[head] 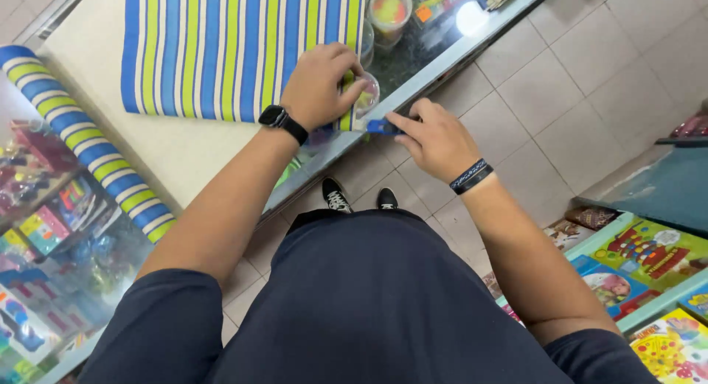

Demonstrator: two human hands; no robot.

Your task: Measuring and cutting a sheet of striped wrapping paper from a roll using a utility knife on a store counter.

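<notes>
Frame centre: left hand (318,85) pinches the striped sheet (236,49) corner; right hand (435,141), just beside, grips a small blue tool (381,126).

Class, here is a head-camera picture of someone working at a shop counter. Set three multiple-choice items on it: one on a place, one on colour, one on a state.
1. Where does the left hand rest?
A. on the near corner of the striped sheet
B. on the floor tiles
C. on the boxed toys at the right

2. What colour is the small tool in the right hand?
A. red
B. blue
C. black

3. How does the striped sheet lie on the counter?
A. crumpled in a ball
B. hanging from a hook
C. spread flat, beside a roll of the same stripes

Answers:
1 A, the left hand presses the sheet's corner at the counter edge.
2 B, the piece pinched in the fingers is blue.
3 C, the sheet lies flat.
</notes>
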